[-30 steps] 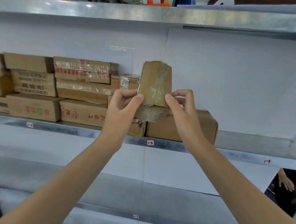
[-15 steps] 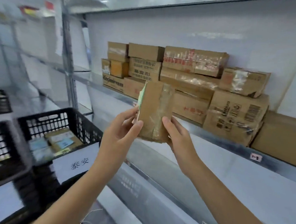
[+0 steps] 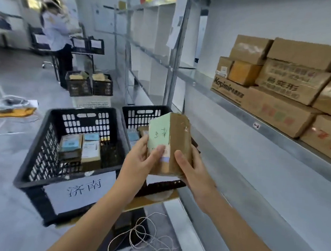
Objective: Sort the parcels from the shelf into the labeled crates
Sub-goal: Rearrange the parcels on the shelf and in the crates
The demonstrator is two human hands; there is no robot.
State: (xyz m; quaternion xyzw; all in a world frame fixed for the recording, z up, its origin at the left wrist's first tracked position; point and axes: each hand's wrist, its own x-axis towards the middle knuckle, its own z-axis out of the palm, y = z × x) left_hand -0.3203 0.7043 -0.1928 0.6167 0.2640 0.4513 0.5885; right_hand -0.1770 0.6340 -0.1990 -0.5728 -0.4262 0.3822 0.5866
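Observation:
Both hands hold one small brown taped parcel (image 3: 176, 138) with a pale green handwritten label facing me. My left hand (image 3: 138, 159) grips its left edge, thumb over the label. My right hand (image 3: 192, 167) grips its right side from below. The parcel hovers over the right black crate (image 3: 142, 115), which holds some parcels. To its left stands another black crate (image 3: 41, 156) with a white paper sign and several parcels inside. More cardboard parcels (image 3: 284, 88) are stacked on the metal shelf (image 3: 268, 130) at the right.
Loose string (image 3: 143, 235) lies on the floor below the crates. Farther back, two more black crates (image 3: 89, 83) stand on a white basket, and a person (image 3: 57, 39) stands by a cart. Empty shelving (image 3: 152, 46) runs along the right wall.
My view has swung left from the shelf to the crates. The parcel came off the shelf stack and down over the right crate, its green label now turned toward me.

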